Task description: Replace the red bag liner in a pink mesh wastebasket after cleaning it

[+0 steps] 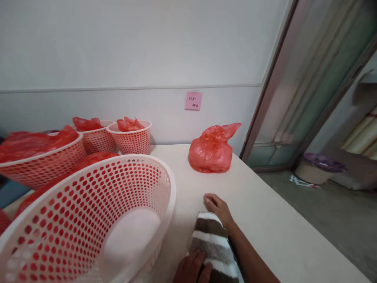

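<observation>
A folded striped cloth, banded in white, dark brown and grey, lies on the white table near its front edge. My left hand is at the cloth's near end, with its fingers bent and gripping the fabric; the lower part of the hand is out of frame. Beside the far end of the cloth is my right hand, low over the table, with its fingers curled in. Whether anything is inside those fingers is hidden. To the left stands a large white perforated plastic basket, with nothing visible inside.
A tied red plastic bag sits toward the table's back right. Red-bag-lined baskets stand at the back left, with more red plastic between. A pink note is on the wall. Beyond the table's right edge, a bin stands on the floor.
</observation>
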The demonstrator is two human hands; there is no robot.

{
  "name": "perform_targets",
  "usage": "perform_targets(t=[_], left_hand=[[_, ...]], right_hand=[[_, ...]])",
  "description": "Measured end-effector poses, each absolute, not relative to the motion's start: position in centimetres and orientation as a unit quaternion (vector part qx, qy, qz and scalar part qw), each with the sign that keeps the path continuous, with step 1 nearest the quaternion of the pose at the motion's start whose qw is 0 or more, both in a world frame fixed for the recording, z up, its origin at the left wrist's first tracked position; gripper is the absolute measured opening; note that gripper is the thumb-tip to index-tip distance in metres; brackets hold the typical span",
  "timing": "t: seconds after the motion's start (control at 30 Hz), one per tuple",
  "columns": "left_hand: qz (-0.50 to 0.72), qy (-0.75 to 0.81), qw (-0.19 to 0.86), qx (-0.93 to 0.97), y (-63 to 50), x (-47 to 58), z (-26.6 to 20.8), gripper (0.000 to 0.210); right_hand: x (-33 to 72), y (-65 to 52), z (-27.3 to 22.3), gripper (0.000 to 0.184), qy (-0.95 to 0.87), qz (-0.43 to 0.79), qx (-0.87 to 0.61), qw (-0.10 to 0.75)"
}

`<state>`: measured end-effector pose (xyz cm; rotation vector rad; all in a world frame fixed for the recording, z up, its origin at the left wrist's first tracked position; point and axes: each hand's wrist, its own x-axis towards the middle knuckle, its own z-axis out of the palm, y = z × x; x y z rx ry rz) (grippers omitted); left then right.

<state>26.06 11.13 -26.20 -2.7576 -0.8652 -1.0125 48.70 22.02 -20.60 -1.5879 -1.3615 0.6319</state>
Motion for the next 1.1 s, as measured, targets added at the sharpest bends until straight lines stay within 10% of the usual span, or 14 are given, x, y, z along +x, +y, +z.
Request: perform_targets(t=[0.33, 0.5, 0.7, 1.1], left_hand=[[-0.257, -0.322, -0.117, -0.904, 8.7, 25.1, -20.7, 0.061], [-0.263, -0.349, -0.229, -0.87, 7.4, 24.0, -20.1, 0.059], [-0.339, -0.368, -0.317, -0.805, 5.6, 22.1, -21.2, 0.038], [-0.494, -0.432, -0.576, -0.487, -0.5, 19.1, -17.7, 0.051]], right_hand=[[44.3, 8.9, -18.5, 0.06, -0.492, 0.308, -0.654, 0.486], [43.4, 6.9, -17.5, 0.03, -0.496, 0.322, -0.653, 0.474], [43.2, 3.8, -17.1, 0.05, -0.456, 0.315, -0.66, 0.506], [32.5, -2.7, -14.2, 0.049, -0.174, 0.594, -0.357, 0.7]])
